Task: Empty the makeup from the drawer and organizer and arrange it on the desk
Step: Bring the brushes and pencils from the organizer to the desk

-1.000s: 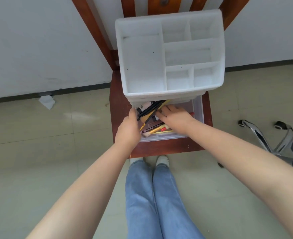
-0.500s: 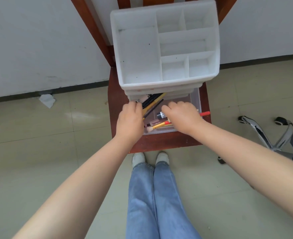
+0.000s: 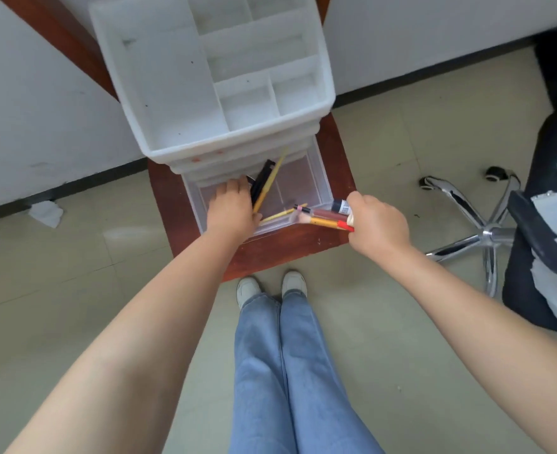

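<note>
Wooden chair (image 3: 303, 250), clear drawer (image 3: 319, 178), left grip (image 3: 232, 208) clutching pencils (image 3: 264, 194), right grip (image 3: 380, 222) clutching makeup (image 3: 323, 216), label unreadable

head camera, wide-angle, looking steeply down, near drawer (image 3: 260, 194), floor below

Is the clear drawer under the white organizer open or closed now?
Open: the clear drawer sticks out in front of the white organizer, its inside visible.
</note>
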### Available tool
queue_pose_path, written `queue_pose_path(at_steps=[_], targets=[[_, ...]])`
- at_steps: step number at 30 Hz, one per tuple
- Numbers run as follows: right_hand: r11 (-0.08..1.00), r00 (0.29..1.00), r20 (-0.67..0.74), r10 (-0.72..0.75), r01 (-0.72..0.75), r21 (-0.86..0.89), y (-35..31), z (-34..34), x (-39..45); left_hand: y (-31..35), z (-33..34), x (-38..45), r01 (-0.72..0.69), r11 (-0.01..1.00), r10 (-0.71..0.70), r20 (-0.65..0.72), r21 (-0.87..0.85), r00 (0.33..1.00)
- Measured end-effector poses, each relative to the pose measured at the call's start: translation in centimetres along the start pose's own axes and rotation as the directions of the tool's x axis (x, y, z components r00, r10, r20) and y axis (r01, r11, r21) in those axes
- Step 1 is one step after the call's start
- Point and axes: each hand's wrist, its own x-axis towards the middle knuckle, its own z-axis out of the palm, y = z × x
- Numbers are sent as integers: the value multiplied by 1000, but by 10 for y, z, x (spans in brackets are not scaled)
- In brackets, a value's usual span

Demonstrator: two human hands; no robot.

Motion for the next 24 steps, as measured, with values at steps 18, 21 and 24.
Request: queue_pose_path(at_steps=[18,21,24], targets=[[933,983,34,179,-180,312,7,8,18,12,-7,23,-271,883,246,114,383,962],[915,978,40,203,-204,348,9,12,18,6,-9,22,-267,921,250,94,283,964],[895,971,53,235,-237,378,10,14,17,6,-5,18,-218,949,207,71,226,976]])
